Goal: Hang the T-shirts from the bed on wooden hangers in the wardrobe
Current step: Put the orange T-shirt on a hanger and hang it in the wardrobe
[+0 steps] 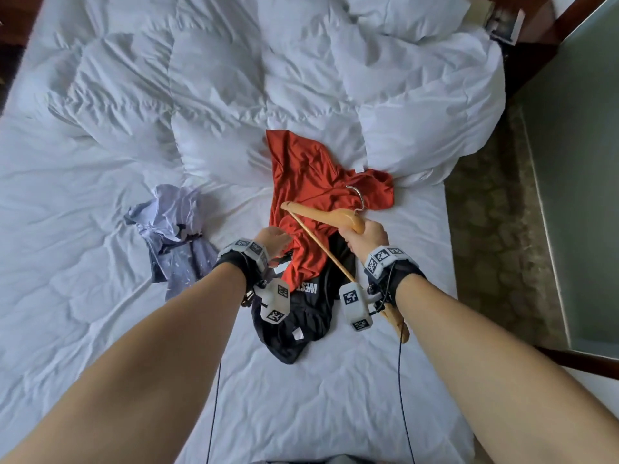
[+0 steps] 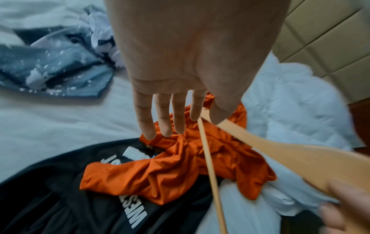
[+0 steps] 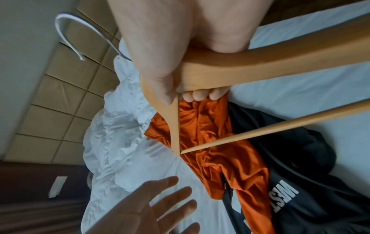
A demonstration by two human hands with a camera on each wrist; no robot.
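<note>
An orange T-shirt point(image 1: 311, 175) lies crumpled on the white bed point(image 1: 100, 229), partly over a black T-shirt point(image 1: 298, 326) with white lettering. A grey-blue T-shirt point(image 1: 174, 236) lies to the left. My right hand point(image 1: 363, 237) grips a wooden hanger point(image 1: 321, 216) at its middle, above the orange shirt; its metal hook point(image 1: 358, 195) points away. My left hand point(image 1: 273, 241) hovers over the orange shirt point(image 2: 180, 171) with straight, spread fingers point(image 2: 162, 120), holding nothing. The right wrist view shows the hanger point(image 3: 250, 66) clamped under my thumb.
A bunched white duvet point(image 1: 268, 78) covers the far half of the bed. Patterned carpet point(image 1: 495, 212) and a glass-topped surface point(image 1: 576, 162) lie to the right. A padded headboard point(image 3: 60, 95) stands beyond the duvet.
</note>
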